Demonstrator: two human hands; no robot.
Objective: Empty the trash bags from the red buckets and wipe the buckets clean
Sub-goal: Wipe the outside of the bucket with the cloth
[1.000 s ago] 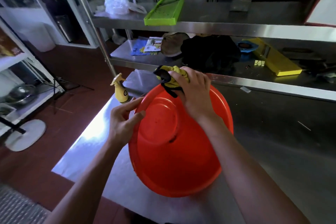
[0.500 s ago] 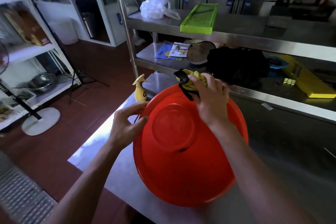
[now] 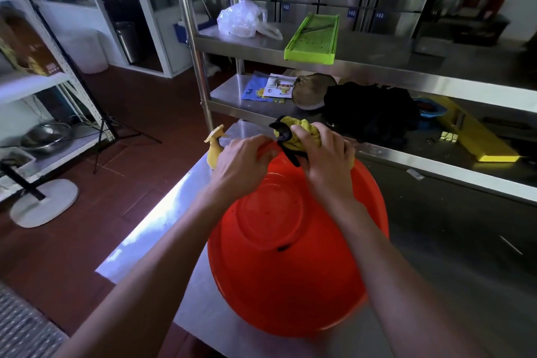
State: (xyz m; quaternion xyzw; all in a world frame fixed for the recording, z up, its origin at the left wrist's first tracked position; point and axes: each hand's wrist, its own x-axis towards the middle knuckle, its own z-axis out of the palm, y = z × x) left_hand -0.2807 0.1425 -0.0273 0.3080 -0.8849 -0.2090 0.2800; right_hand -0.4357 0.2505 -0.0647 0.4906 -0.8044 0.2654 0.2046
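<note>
A red bucket (image 3: 293,279) stands tilted on the steel table (image 3: 162,229) with its round base turned toward me. My left hand (image 3: 242,167) grips the bucket's far upper rim. Beside it, my right hand (image 3: 325,160) holds a bunched yellow cloth (image 3: 302,131) with a black edge and presses it against the same far rim. The bucket's inside is hidden from me.
A yellow spray bottle (image 3: 214,148) stands on the table's far left corner. Behind is a steel rack holding a green tray (image 3: 315,38), a white plastic bag (image 3: 241,19), a dark bundle (image 3: 369,110) and a yellow tray (image 3: 479,134). Red floor lies left.
My left hand has slid from the bucket's left side up to the far rim, close to my right hand. The cloth stays at the top edge. My head has tilted up.
</note>
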